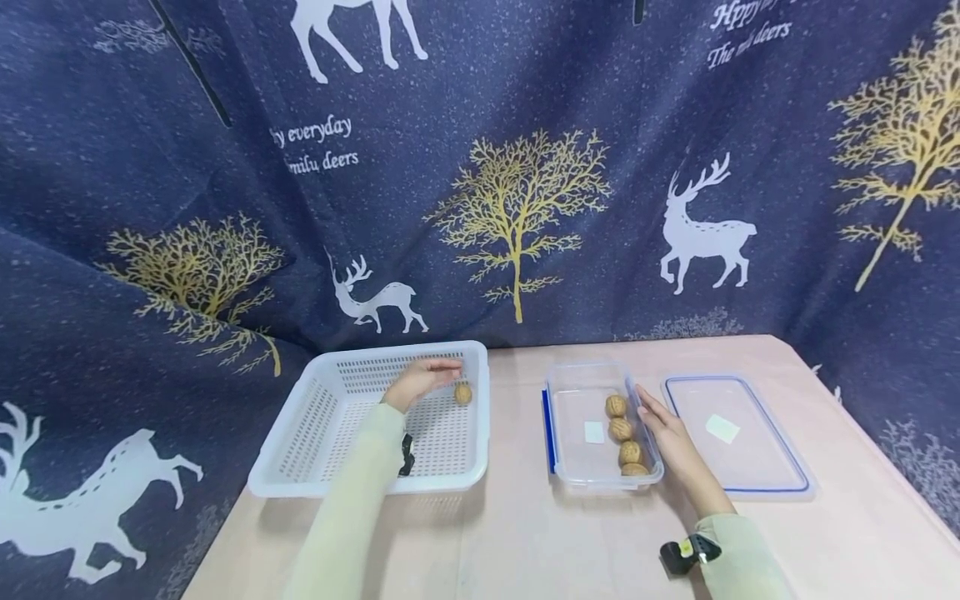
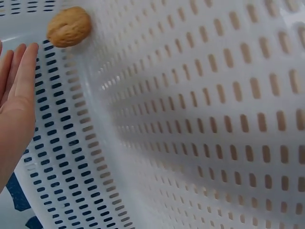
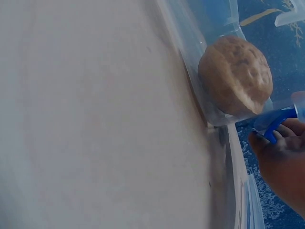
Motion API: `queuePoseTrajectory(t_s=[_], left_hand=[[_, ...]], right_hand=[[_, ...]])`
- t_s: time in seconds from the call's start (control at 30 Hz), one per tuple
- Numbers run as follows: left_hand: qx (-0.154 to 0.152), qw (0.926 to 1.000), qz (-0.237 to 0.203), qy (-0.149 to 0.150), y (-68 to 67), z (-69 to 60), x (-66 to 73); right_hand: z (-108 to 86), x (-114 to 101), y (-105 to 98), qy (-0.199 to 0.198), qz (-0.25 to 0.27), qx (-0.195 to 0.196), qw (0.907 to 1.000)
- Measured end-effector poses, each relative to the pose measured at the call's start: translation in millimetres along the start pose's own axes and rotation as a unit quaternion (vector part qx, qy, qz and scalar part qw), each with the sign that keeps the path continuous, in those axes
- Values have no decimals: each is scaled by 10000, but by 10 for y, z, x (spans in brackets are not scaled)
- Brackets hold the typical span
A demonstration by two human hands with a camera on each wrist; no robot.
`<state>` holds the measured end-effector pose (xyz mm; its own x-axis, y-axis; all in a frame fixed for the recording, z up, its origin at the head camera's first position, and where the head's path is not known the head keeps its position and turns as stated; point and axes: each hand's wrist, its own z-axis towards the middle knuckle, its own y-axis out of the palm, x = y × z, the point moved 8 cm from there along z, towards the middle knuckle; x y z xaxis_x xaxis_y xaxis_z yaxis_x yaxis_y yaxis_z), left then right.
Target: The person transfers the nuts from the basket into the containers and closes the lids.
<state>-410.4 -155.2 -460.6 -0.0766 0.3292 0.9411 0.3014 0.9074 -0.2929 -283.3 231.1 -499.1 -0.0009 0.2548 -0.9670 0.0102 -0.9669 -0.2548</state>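
Inside the white slotted basket (image 1: pixel 273 467), my left hand (image 1: pixel 422 382) hovers with its fingers straight and holds nothing. A single walnut (image 1: pixel 463 393) lies just right of it; the left wrist view shows this walnut (image 2: pixel 69 26) beyond the fingertips, apart from them. My right hand (image 1: pixel 671 442) rests with extended fingers against the right side of a clear plastic box (image 1: pixel 573 471). Several walnuts (image 1: pixel 620 429) line that side inside the box. In the right wrist view, one walnut (image 3: pixel 236 76) shows through the wall, and the fingers touch a blue side latch (image 3: pixel 276 128).
To the right of the box lies its clear lid with a blue seal (image 1: pixel 780 454), bearing a pale paper square (image 1: pixel 722 428). Another pale square (image 1: pixel 594 432) shows at the box's floor. A dark blue patterned cloth (image 1: pixel 480 208) hangs behind the pinkish table (image 1: pixel 517 542).
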Motion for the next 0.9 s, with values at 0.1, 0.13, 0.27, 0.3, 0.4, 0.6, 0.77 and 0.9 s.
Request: queuePoseTrajectory(t_s=[0.1, 0.13, 0.27, 0.3, 0.4, 0.6, 0.77, 0.9], left_hand=[[-22, 9993, 360, 53, 10, -8, -27], [3, 9985, 540, 66, 8, -6, -39], [59, 9962, 872, 34, 1, 15, -94], [66, 9963, 856, -1, 0, 23, -110], [66, 9954, 953, -18, 2, 35, -128], [-23, 9897, 1428, 91, 42, 77, -148], [-114, 9826, 1837, 242, 105, 94, -141], [-43, 9805, 1963, 102, 120, 85, -138]], right_hand=[[7, -3, 2, -3, -42, 7, 10000], [10, -2, 3, 8, -49, 6, 10000], [20, 9, 6, 66, -46, -11, 10000], [21, 9, 5, 71, -53, -11, 10000], [19, 5, 1, 80, -81, -7, 9999], [6, -2, 0, 85, -118, -18, 9999], [4, 11, 1, 117, -163, -11, 9998], [13, 19, -6, 86, -161, 19, 9998]])
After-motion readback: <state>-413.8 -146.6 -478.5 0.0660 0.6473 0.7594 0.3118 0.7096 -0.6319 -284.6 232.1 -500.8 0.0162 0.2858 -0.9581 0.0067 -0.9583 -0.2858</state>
